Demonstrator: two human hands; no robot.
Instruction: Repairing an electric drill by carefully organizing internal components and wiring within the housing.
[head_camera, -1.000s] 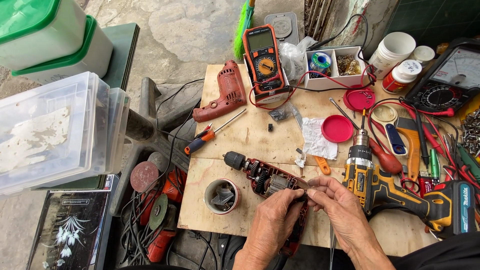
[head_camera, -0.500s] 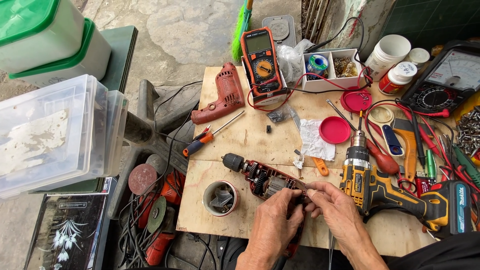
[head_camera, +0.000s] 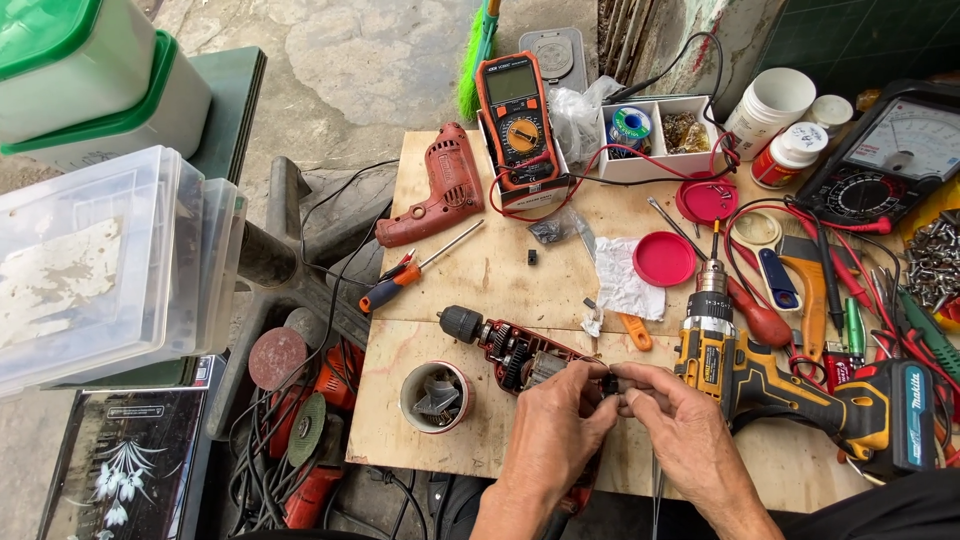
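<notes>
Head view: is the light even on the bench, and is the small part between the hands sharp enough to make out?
Head view: soft, even daylight, no hard shadows or glare on the plywood bench; slight wide-angle bending at the edges; the left hand and right hand are sharp, but the small dark part pinched between them is too small to identify.

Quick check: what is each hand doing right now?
Left hand: fingers closed on the opened drill.
Right hand: fingers pinch a small dark part at the drill.

Red drill casing (head_camera: 432, 200), orange multimeter (head_camera: 518, 120)
</notes>
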